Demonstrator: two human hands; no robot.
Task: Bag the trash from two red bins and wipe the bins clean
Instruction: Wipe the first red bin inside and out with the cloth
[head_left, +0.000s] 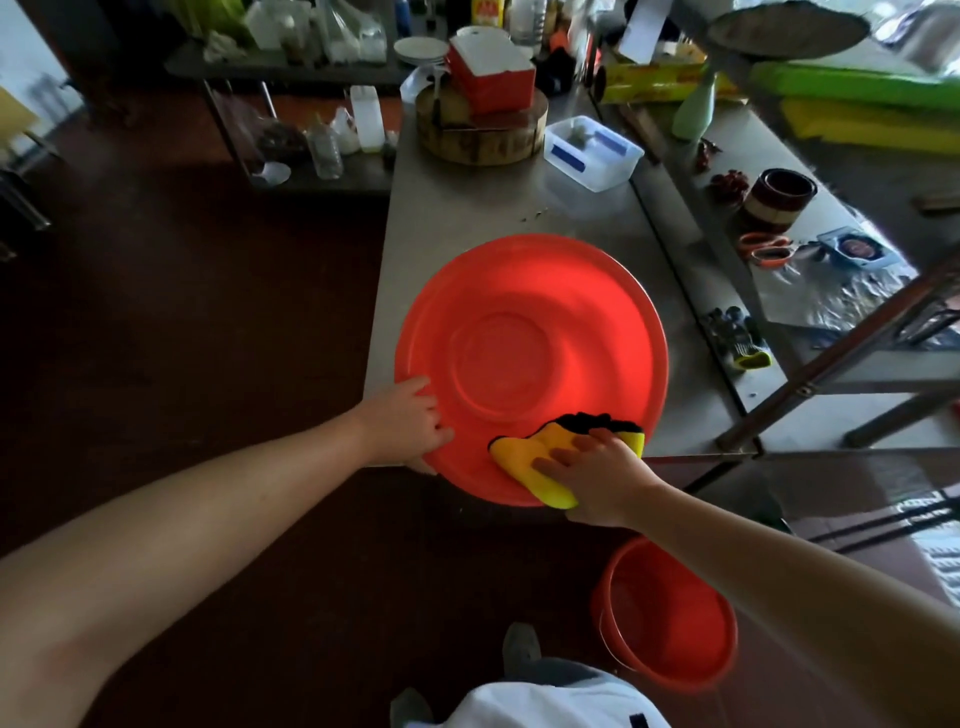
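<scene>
While two red bins are in sight, only one sits on the tabletop (457, 208): the big bin (530, 364) lies upside down at the near edge, its rim hanging a little past that edge toward me. The second, smaller bin (670, 613) stands upright on the dark floor (182, 338) below the near right corner, beside my right forearm. One yellow cloth (550, 457) with a black side lies on the near slope of the upturned bin.

Both my arms reach forward, bare to the elbow. My left hand (410, 421) comes in from the left and rests on the bin's near left rim, fingers loosely spread on top and the thumb tucked under the rim, steadying it. My right hand (597, 467) comes in from the right, palm down and fingers fanned flat, pressing the cloth against the bin; nothing is pinched.

Toward the far edge I count one round wooden block (483, 130) with one red box (491, 73) on it, and one clear tub (592, 150) just right of it.
</scene>
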